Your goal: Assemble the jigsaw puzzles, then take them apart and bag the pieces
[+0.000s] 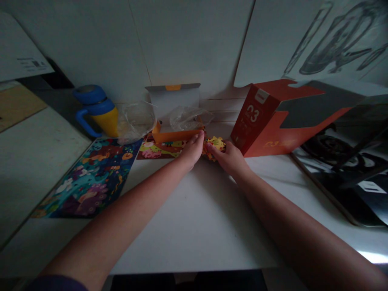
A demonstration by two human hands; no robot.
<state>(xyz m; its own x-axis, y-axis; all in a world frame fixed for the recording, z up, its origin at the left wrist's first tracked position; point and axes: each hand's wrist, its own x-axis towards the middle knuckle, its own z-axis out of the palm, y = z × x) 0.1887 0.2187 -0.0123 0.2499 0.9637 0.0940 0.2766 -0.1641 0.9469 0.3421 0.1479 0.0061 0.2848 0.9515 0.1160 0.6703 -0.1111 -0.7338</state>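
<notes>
- Head view: your left hand [192, 150] and right hand [230, 158] meet at the far side of the tabletop [188, 210], on a small heap of puzzle pieces [216, 143] just in front of the orange tray [174, 135].
- Right grip: narrow, thumb and fingers pinched on the puzzle pieces.
- Left grip: fingers curled against the heap; cannot tell whether it holds any.
- Step in hand, as judged: gathering loose pieces.
- Any lift calls for a firm pinch, since the pieces look thin.
- The red box [266, 121] stands close beside your right hand.

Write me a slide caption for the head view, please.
Left hand touches and right hand pinches puzzle pieces on a table, beside a red box.
</notes>
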